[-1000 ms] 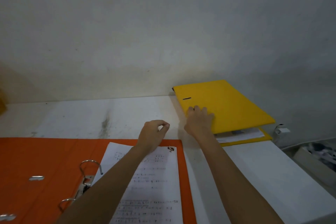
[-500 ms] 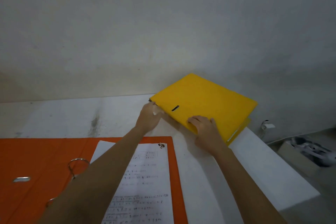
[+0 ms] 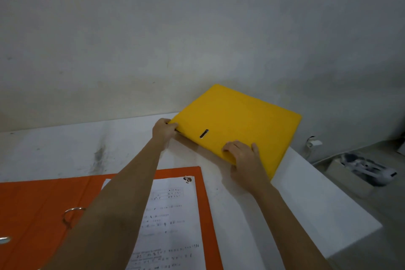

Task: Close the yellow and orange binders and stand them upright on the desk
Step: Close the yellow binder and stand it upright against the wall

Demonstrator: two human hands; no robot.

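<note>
The yellow binder (image 3: 238,120) is closed and tilted, its near spine edge lifted off the white desk (image 3: 285,201) near the back wall. My left hand (image 3: 164,130) grips its left corner. My right hand (image 3: 245,160) holds the near edge, fingers curled over the cover. The orange binder (image 3: 39,208) lies open and flat at the lower left, with its metal rings (image 3: 72,215) showing and a printed sheet (image 3: 168,221) on its right half.
A grey wall rises just behind the desk. The desk's right edge drops to the floor, where a cardboard box (image 3: 350,182) with a white object stands. A small white plug (image 3: 313,143) sits by the wall.
The yellow binder went from partly open to closed and was turned so a corner faces left. My left hand moved from over the orange binder to grip that corner.
</note>
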